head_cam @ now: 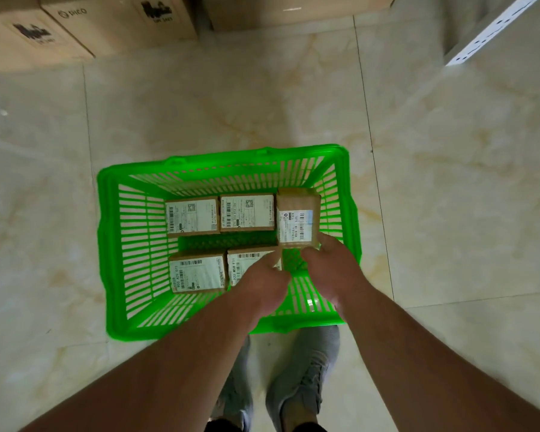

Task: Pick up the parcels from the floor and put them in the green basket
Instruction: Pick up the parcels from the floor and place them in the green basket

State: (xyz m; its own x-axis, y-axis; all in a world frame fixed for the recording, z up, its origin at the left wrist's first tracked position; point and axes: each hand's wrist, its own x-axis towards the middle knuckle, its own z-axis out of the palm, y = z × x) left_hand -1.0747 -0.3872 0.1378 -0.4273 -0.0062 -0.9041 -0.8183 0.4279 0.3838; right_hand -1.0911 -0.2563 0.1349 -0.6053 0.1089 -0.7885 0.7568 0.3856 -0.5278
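The green basket stands on the tiled floor in front of my feet. Several brown parcels with white labels lie inside: two at the back, two at the front, and one at the back right. My right hand touches the near edge of the back-right parcel with its fingertips. My left hand hovers over the front-right parcel, fingers loosely curled, and hides part of that parcel.
Large cardboard boxes line the far wall. A white perforated metal shelf post leans in at the top right. My grey shoes stand just behind the basket. Bare tile floor surrounds the basket.
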